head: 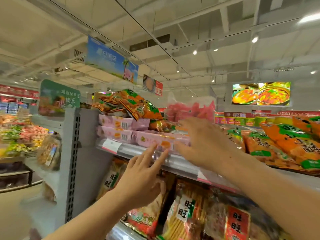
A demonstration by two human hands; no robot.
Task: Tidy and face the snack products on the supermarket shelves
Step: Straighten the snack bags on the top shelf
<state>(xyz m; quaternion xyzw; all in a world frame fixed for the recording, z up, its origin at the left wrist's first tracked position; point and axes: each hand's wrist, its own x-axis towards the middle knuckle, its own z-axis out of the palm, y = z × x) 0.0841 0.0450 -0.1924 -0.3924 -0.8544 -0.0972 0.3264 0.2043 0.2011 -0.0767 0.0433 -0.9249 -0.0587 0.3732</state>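
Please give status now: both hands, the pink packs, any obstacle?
Left hand open, fingertips at pink packs. Right hand open over them. Orange bags heaped on top.

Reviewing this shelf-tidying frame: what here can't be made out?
Head view only:
- Pink boxes: the front one's label is partly hidden behind the left hand and right hand.
- Price tag: print too small and blurred.
- Pink bags: motion blur smears the printing.
- Orange bags: cut off by the right edge.

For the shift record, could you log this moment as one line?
left hand: open, fingertips at pink boxes | right hand: open, over same row | top shelf
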